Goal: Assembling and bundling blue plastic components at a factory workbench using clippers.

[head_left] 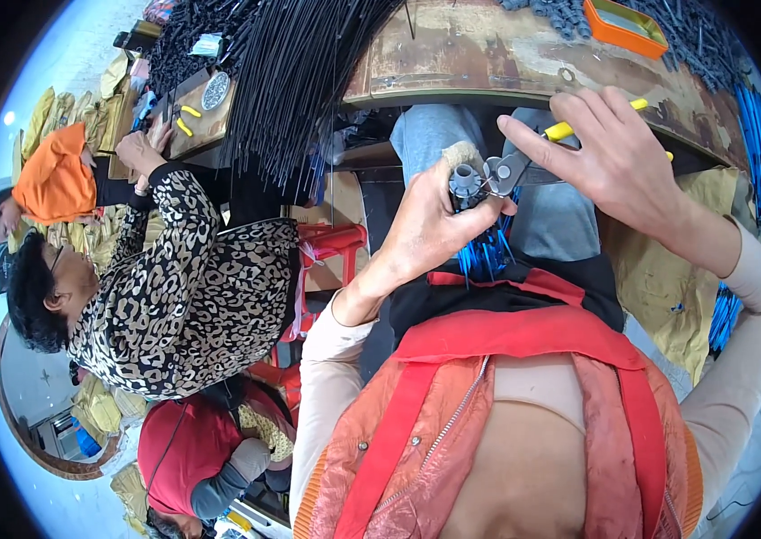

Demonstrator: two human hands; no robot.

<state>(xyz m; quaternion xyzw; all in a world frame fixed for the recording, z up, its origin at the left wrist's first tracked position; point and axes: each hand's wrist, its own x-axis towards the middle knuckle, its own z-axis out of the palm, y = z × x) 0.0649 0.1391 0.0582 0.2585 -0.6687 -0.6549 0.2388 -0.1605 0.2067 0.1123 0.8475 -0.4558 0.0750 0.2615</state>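
Note:
My left hand [421, 225] is closed round what looks like an umbrella frame, with its dark grey notched hub [465, 183] facing up. Below the hub hang the frame's blue and black ribs [486, 254], over my lap. A beige wrap [463, 154] covers one finger of that hand. In my right hand [619, 162] are pliers [508, 171] with yellow handles, gripped from above. Their jaws meet the hub's right side, where a thin wire seems to show; the exact contact is too small to make out.
A worn wooden table [452, 54] spans the front. A thick bundle of black rods [295, 90] hangs over its edge, left of an orange tray [625, 27]. Blue rod bundles [758, 153] stand at the right. A co-worker in a leopard-print top [192, 296] sits close on my left.

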